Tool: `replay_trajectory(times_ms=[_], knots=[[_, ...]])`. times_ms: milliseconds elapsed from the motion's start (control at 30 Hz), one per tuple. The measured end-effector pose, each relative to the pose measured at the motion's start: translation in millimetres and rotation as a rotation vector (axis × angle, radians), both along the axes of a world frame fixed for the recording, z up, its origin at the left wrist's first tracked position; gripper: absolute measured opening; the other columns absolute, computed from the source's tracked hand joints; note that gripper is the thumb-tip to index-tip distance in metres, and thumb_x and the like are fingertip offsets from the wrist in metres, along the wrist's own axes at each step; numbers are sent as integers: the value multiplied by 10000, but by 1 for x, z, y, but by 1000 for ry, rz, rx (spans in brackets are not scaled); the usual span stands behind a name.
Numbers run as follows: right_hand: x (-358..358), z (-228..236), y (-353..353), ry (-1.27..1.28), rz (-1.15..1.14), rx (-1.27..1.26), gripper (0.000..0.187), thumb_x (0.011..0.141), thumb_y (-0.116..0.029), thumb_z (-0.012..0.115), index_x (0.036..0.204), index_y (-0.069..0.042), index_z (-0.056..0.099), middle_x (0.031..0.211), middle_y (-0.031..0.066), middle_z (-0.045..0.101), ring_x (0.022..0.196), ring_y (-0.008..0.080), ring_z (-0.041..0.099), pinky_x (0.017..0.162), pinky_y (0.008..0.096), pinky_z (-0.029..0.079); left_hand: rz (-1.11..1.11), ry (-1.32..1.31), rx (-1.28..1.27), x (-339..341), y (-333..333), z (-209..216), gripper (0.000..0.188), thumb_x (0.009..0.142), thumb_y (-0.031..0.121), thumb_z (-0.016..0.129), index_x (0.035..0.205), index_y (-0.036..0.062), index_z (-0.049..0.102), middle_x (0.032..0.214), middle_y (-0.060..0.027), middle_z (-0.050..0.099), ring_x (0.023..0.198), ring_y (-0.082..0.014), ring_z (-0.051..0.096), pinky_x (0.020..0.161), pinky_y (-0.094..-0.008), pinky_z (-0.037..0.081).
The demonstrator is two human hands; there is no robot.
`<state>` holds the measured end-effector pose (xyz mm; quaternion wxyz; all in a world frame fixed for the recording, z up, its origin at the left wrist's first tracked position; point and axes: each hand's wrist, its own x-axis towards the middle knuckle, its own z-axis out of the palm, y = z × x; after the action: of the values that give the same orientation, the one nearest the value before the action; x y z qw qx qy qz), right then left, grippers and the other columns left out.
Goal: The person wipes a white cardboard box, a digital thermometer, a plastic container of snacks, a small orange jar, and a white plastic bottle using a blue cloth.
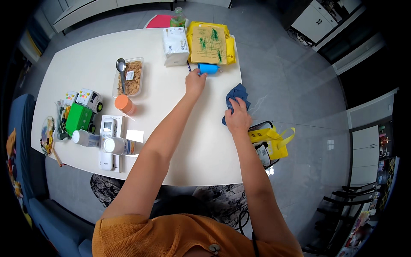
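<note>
My left hand (196,82) reaches to the far right part of the white table (201,141). Its fingers are closed at the near left edge of a small blue cup (208,69), which lies on its side. Under my right hand (238,118), at the table's right edge, is a crumpled dark blue cloth (236,92). The fingers are bent and press into the cloth, part of which they cover. Just beyond the cup lie a yellow package (231,50) with a brown, green-scribbled paper (208,45) on top and a white tissue pack (175,49).
On the left are a tub of brown food (136,70) with a metal spoon (121,68), an orange-capped jar (124,104), a green toy truck (79,120), white bottles (116,146) and a remote control (108,132). A yellow bag (274,143) sits beside the right edge.
</note>
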<state>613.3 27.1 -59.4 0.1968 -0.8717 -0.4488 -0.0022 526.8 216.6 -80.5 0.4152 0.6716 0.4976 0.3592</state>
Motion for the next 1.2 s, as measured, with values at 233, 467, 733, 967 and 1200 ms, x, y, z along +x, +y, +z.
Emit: replay_trajectory(times_ms=[233, 467, 733, 967, 1200], knots=[[4, -11, 2, -58, 18, 101, 406, 799, -246, 543, 1196, -179, 594, 1330, 66, 503, 971, 316, 630, 821, 453, 508, -115, -66, -29, -48, -69, 22, 219, 840, 221, 665, 859, 3, 656, 644, -63, 613, 563, -135, 548, 527, -292, 429], [3, -8, 0, -51, 30, 27, 465, 817, -245, 513, 1272, -154, 539, 1380, 144, 457, 1011, 362, 609, 867, 460, 486, -152, -397, -759, -190, -181, 36, 211, 897, 227, 620, 764, 71, 570, 590, 14, 504, 468, -85, 510, 409, -220, 300], [-70, 26, -72, 550, 218, 185, 368, 835, -188, 503, 1141, -27, 630, 1198, 189, 603, 1107, 326, 577, 959, 352, 435, -17, -469, -680, -240, -218, 33, 240, 930, 258, 570, 775, 81, 529, 587, 12, 488, 439, -87, 521, 368, -212, 301], [-165, 54, -95, 310, 685, -172, 424, 869, -362, 575, 1287, -293, 545, 1461, 144, 346, 1128, 328, 562, 877, 427, 491, -33, -581, -695, -232, -232, 28, 245, 944, 282, 556, 792, 95, 514, 622, 15, 493, 411, -81, 453, 368, -226, 226], [-157, 76, -86, -168, 863, -293, 635, 778, -439, 663, 1365, -348, 441, 1315, 118, 490, 995, 330, 583, 879, 420, 475, -113, -578, -776, -243, -214, 19, 241, 941, 287, 553, 784, 105, 527, 652, 15, 511, 431, -77, 433, 395, -228, 241]])
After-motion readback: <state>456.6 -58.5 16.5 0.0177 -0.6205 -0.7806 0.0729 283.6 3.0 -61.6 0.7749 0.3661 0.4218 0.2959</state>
